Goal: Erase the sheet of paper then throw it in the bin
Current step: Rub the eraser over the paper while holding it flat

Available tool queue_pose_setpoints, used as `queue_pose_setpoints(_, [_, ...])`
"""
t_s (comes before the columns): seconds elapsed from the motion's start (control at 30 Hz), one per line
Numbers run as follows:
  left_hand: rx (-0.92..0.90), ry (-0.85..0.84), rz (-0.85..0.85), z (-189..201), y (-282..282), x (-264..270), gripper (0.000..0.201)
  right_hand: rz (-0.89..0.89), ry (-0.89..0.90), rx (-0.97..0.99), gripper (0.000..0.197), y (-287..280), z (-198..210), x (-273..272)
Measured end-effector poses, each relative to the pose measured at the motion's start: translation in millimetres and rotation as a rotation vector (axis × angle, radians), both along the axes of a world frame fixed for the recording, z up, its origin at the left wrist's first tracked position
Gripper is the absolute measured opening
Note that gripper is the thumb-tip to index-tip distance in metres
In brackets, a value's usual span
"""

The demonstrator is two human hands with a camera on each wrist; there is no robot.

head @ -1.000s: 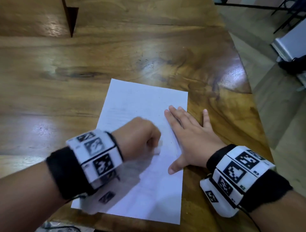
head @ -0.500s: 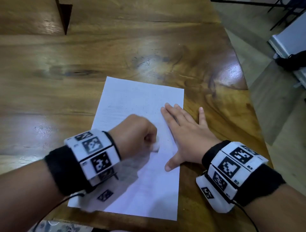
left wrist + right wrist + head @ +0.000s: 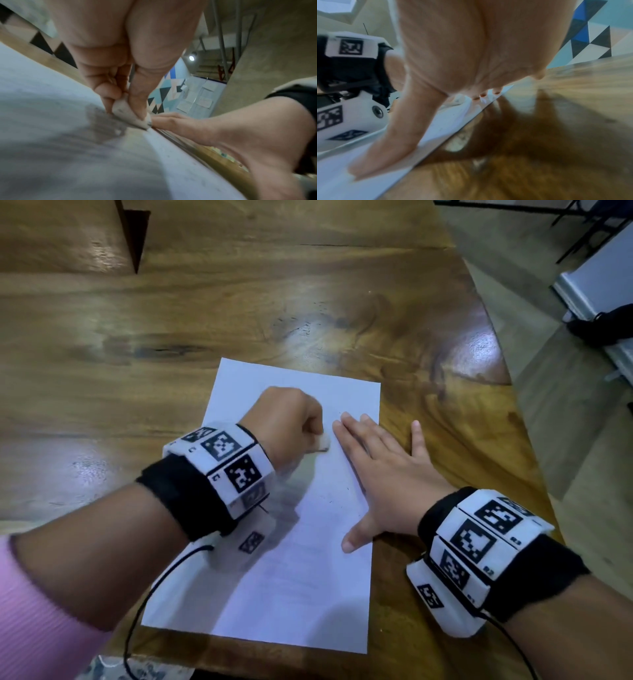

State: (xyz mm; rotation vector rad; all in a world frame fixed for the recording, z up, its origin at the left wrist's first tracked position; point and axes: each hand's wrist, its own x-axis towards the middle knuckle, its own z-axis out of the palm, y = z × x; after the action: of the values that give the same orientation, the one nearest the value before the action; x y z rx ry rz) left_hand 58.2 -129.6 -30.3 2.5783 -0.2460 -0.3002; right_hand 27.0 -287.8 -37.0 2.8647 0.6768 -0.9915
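Since the earlier frame, the left hand (image 3: 291,422) has been sliding up the sheet of paper (image 3: 301,577), toward the frame's upper centre, while the right hand (image 3: 387,474) has been keeping its place. In the head view, the sheet is lying flat on the wooden table (image 3: 171,320), filling the lower centre of the frame. The left hand is curling into a fist, pinching a small white eraser (image 3: 322,442) against the paper. The right hand is lying flat with fingers straight and spread, pressing the sheet's right edge, its little finger resting on the wood.

In the left wrist view, the left hand (image 3: 130,56) is squeezing the eraser (image 3: 132,116) between thumb and fingers, its tip touching the paper (image 3: 51,121) just beside the right hand (image 3: 223,128).

In the right wrist view, the right hand (image 3: 471,47) is pressing flat, thumb on the paper (image 3: 368,182), with the table (image 3: 556,135) filling the right of the frame.
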Motion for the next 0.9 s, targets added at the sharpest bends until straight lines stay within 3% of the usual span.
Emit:
queue_pose_setpoints(0.1, [-0.030,0.021,-0.130,-5.0,10.3,-25.0,0.009,0.003,0.001,0.001,0.151,-0.2,-0.5,0.6])
queue_pose_setpoints(0.23, [-0.017,0.210,-0.305,-5.7,18.4,-59.5,0.019,0.005,0.004,0.009,0.151,-1.1,-3.5,1.1])
queue_pose_setpoints(0.3, [-0.010,0.145,-0.263,-3.8,9.9,-41.4,0.007,0.005,0.003,0.007,0.152,-0.5,-3.6,1.2])
queue_pose_setpoints(0.43, [-0.024,0.030,-0.077,-6.1,-7.1,-12.4,0.009,0.001,0.002,0.002,0.151,-0.7,-2.7,0.7])
queue_pose_setpoints(0.5, [-0.033,0.067,-0.193,-5.2,-0.1,-32.8,0.006,-0.001,0.012,0.007,0.150,-0.8,-2.0,0.8])
queue_pose_setpoints(0.6, [-0.042,0.256,-0.329,-4.0,2.8,-56.0,0.012,-0.004,0.020,0.014,0.151,-2.0,-1.8,0.4])
queue_pose_setpoints(0.77, [0.019,0.052,-0.140,-4.3,-13.5,-21.5,0.012,-0.007,0.005,0.020,0.149,-0.7,-0.9,-0.2])
queue_pose_setpoints(0.9, [0.034,0.220,-0.371,-2.7,2.6,-50.8,0.006,-0.008,0.022,0.008,0.150,0.0,0.6,0.3])
